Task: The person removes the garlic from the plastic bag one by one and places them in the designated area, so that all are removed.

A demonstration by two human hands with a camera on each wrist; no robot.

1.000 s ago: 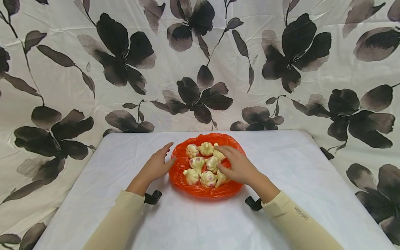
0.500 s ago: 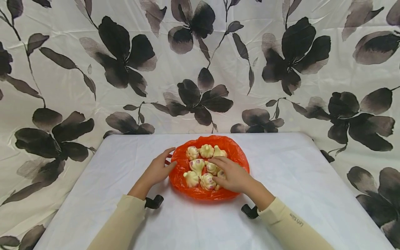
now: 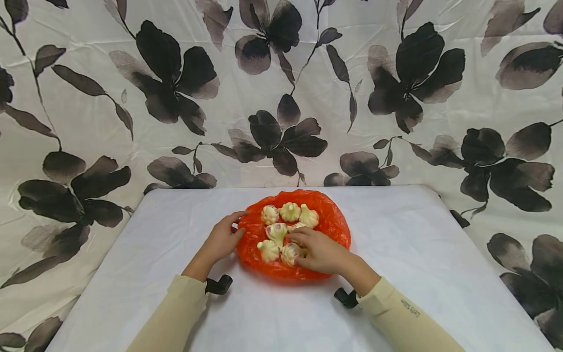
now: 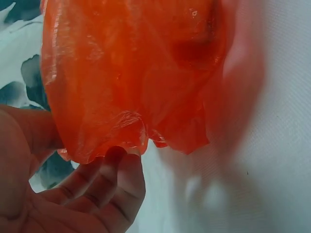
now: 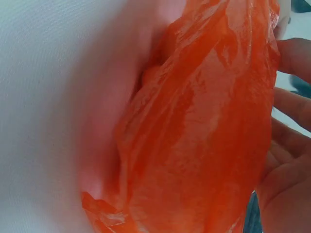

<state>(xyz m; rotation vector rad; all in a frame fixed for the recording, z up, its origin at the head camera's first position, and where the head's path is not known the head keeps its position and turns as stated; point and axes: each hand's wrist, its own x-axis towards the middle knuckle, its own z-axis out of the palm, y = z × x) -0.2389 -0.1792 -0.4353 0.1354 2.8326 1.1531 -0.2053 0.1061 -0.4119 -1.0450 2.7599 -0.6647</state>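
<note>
An orange-red plastic bag point(image 3: 334, 230), spread round and low, holds several pale garlic bulbs with purple streaks, one of them a bulb point(image 3: 309, 216) at the back right. At its left edge my left hand point(image 3: 222, 239) reaches round the rim with thumb and fingers apart; in the left wrist view the fingers point(image 4: 129, 179) touch the puckered film. My right hand point(image 3: 323, 249) lies low over the right front bulbs and hides some of them. Its fingers bend down beside a garlic bulb point(image 3: 291, 254); in the right wrist view fingers point(image 5: 294, 107) show spread behind the bag.
The bag sits on a white-covered table point(image 3: 396, 220), towards its back edge. Behind the table hangs a white cloth point(image 3: 347, 29) with dark flowers. A black wrist camera point(image 3: 219, 284) shows at the left cuff, another black camera point(image 3: 346, 297) at the right.
My right hand has moved left and down over the front bulbs, its fingers more bent; the back right bulb now shows fully. My left hand has moved slightly down and in at the bag's rim.
</note>
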